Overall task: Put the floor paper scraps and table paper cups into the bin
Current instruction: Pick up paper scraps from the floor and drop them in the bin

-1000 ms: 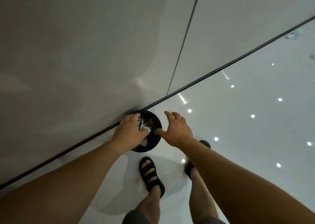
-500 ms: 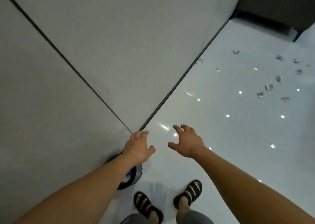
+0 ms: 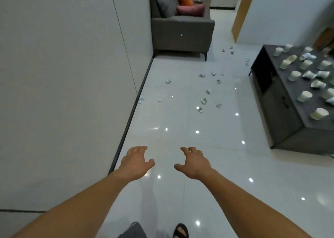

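Low in the centre of the frame, the left hand (image 3: 137,162) and right hand (image 3: 196,162) hang palm-down over the glossy floor, fingers spread and loosely curled, holding nothing. Beyond them, paper scraps (image 3: 203,100) lie in a loose band running from the wall base up and right toward the grey sofa (image 3: 180,33). Paper cups (image 3: 305,96) crowd the dark table (image 3: 282,114) at the right edge, some standing, others tipped sideways.

Left hand (image 3: 136,162) and right hand (image 3: 194,163) have left the bin
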